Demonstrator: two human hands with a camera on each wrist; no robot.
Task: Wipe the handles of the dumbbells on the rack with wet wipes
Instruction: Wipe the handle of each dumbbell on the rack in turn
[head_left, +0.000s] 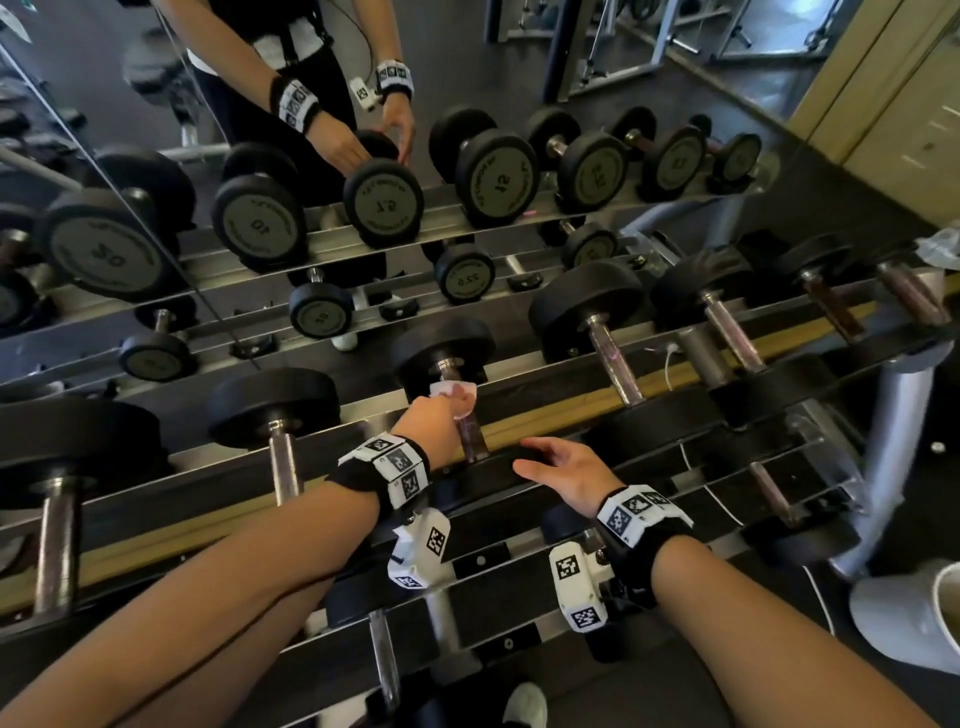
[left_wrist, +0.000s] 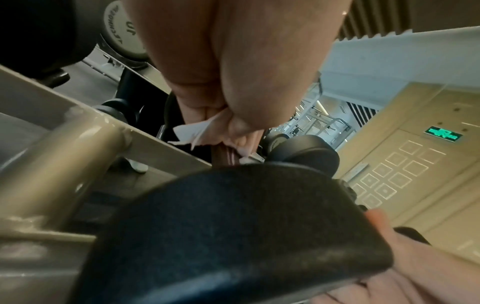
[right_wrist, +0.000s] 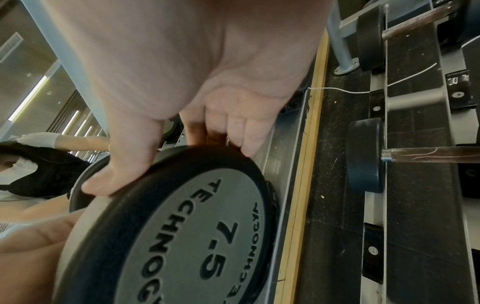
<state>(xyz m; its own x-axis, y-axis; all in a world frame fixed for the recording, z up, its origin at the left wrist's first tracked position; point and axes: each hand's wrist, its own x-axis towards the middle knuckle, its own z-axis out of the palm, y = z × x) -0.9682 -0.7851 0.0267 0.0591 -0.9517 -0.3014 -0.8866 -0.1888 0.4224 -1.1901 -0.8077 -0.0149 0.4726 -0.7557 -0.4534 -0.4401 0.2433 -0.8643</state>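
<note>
A black 7.5 dumbbell (right_wrist: 187, 236) lies across the top tier of the rack (head_left: 571, 402), in front of me. My left hand (head_left: 451, 404) grips a white wet wipe (head_left: 453, 391) wrapped round its brownish metal handle (head_left: 474, 439), close to the far head (head_left: 441, 345). The left wrist view shows the same hand (left_wrist: 228, 125) with the wipe (left_wrist: 191, 133) bunched on the handle (left_wrist: 223, 155). My right hand (head_left: 540, 460) holds the near head (left_wrist: 233, 226); thumb and fingers (right_wrist: 241, 142) curl over its rim.
More dumbbells lie on the same tier, one to the left (head_left: 272, 405) and one to the right (head_left: 587, 306). Smaller ones sit on the lower tier (head_left: 769, 493). A mirror (head_left: 311, 208) behind the rack reflects it. A white bin (head_left: 914, 613) stands at lower right.
</note>
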